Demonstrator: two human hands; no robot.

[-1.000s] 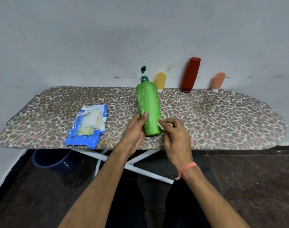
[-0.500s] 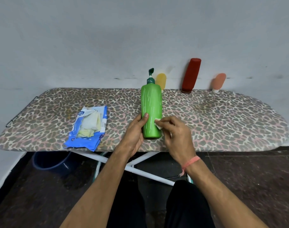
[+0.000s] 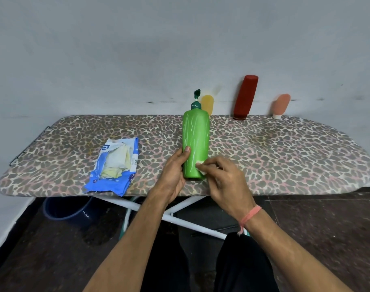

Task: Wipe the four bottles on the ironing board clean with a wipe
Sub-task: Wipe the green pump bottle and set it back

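Note:
A green pump bottle (image 3: 195,140) stands upright near the front edge of the leopard-print ironing board (image 3: 285,157). My left hand (image 3: 174,173) grips its lower left side. My right hand (image 3: 224,178) presses a small white wipe (image 3: 200,166) against the bottle's lower right front. At the back, against the wall, lean a yellow bottle (image 3: 207,104), partly hidden behind the pump, a tall dark red bottle (image 3: 245,96) and a small peach bottle (image 3: 280,105).
An open blue pack of wipes (image 3: 113,165) lies on the board to the left of my hands. Below the board are its white legs (image 3: 150,209) and a dark blue bucket (image 3: 64,209) on the dark floor.
The green bottle has gone from tilted left to upright. My right hand has slid the wipe from the bottle's right edge onto its lower front. The left hand keeps its grip.

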